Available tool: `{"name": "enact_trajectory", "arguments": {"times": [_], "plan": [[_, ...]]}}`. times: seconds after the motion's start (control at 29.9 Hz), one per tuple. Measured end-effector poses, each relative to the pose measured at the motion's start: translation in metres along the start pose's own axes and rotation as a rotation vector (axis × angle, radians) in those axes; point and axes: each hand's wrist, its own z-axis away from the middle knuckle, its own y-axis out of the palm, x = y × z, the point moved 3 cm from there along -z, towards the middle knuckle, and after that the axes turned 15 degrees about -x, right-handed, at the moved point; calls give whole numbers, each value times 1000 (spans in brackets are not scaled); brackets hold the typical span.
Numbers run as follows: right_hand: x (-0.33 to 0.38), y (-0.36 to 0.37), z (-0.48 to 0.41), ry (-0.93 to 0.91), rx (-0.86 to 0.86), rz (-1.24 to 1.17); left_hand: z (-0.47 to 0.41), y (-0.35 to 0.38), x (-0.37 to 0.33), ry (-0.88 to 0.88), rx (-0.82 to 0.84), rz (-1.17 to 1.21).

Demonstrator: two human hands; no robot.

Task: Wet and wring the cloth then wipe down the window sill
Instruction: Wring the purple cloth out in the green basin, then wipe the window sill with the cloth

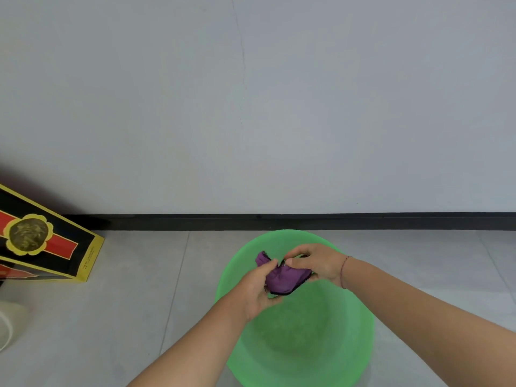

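Observation:
A purple cloth (284, 277) with a dark edge is bunched up above a green plastic basin (354, 339) that stands on the floor. My left hand (257, 289) grips the cloth's left end with curled fingers. My right hand (315, 262) grips its right end from above. Both hands hold the cloth over the far half of the basin. The window sill is not in view.
A black, red and yellow box (47, 241) leans at the left by the wall. A pale rounded object (8, 322) shows at the left edge. Grey floor tiles (139, 303) meet a dark skirting board (307, 222) under a plain wall.

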Motion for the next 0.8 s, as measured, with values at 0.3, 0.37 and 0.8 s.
{"name": "enact_trajectory", "arguments": {"times": [0.3,0.37,0.8], "plan": [[35,-4,60,37,257,162,52,4,-50,34,-115,432],[52,-11,77,55,145,-75,80,6,-56,-15,-73,412],[203,-74,234,25,-108,-433,310,2,-147,143,-10,-49]]}}
